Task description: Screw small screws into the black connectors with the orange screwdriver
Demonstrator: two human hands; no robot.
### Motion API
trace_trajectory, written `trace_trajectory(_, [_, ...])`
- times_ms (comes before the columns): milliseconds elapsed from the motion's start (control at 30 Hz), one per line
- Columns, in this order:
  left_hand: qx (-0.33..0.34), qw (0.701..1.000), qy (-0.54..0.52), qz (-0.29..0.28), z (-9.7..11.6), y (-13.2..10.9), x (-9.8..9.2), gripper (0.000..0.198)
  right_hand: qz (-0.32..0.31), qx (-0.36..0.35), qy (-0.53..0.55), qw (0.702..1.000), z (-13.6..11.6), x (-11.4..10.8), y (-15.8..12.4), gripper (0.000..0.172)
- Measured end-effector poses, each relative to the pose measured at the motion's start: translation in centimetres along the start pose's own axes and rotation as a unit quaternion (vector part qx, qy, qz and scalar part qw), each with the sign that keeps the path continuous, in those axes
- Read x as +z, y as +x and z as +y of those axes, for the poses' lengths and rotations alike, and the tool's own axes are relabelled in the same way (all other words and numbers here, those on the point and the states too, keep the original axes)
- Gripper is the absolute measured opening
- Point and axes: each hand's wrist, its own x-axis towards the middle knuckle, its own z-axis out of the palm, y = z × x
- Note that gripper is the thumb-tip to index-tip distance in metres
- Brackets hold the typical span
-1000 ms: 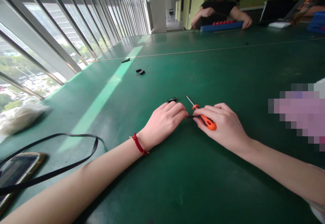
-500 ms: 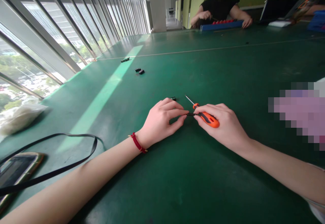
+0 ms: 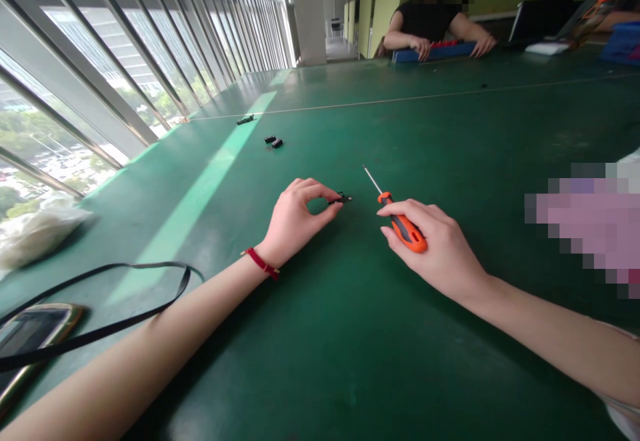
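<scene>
My left hand (image 3: 295, 221) pinches a small black plastic part (image 3: 342, 197) between its thumb and forefinger tips, and a red cord bracelet (image 3: 261, 263) circles that wrist. My right hand (image 3: 430, 241) grips an orange-and-black screwdriver (image 3: 404, 231) by its handle, with the thin steel shaft (image 3: 371, 179) pointing up and left. The hands stand apart, with the screwdriver tip nearest the black part. Farther up the green table mat (image 3: 380, 121) lie several similar black parts (image 3: 273, 141).
A phone in a gold case (image 3: 33, 337), a black lanyard (image 3: 105, 307) and a white plastic bag (image 3: 40, 234) lie at the left by the window railing (image 3: 115, 74). A pixelated pink object (image 3: 590, 221) sits at the right. Across the table, a person in black handles a blue tray (image 3: 433, 52).
My left hand has drawn back up and left from the right hand, taking the small black part away from the screwdriver. The right hand and screwdriver have shifted only slightly.
</scene>
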Motion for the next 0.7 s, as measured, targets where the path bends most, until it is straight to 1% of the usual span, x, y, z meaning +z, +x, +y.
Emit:
trace_trajectory(67, [-0.048,0.998,0.027,0.0,-1.2,0.6,-0.3,0.018,-0.004,0.005,0.008,1.0,0.0,0.1,0.0,0.017])
trace_trajectory(133, [-0.077,0.997,0.025,-0.015,-2.0,1.1,-0.2,0.021,-0.009,0.005,0.013,1.0,-0.1,0.3,0.0,0.017])
trace_trajectory(233, [-0.082,0.996,0.016,-0.026,-2.5,1.5,0.2,0.022,-0.008,0.0,0.017,1.0,-0.1,0.4,-0.1,0.017])
trace_trajectory(367, [-0.09,0.996,0.003,-0.016,-2.4,1.6,0.8,0.02,-0.007,0.002,0.024,1.0,-0.2,0.4,-0.1,0.018])
trace_trajectory(500, [-0.1,0.995,-0.023,-0.008,-2.7,1.6,1.0,0.022,-0.01,0.0,0.027,1.0,-0.3,0.4,0.0,0.017])
trace_trajectory(700, [-0.102,0.994,-0.029,-0.022,-2.8,1.6,1.1,0.025,-0.008,0.0,0.029,1.0,-0.3,0.4,0.0,0.017])
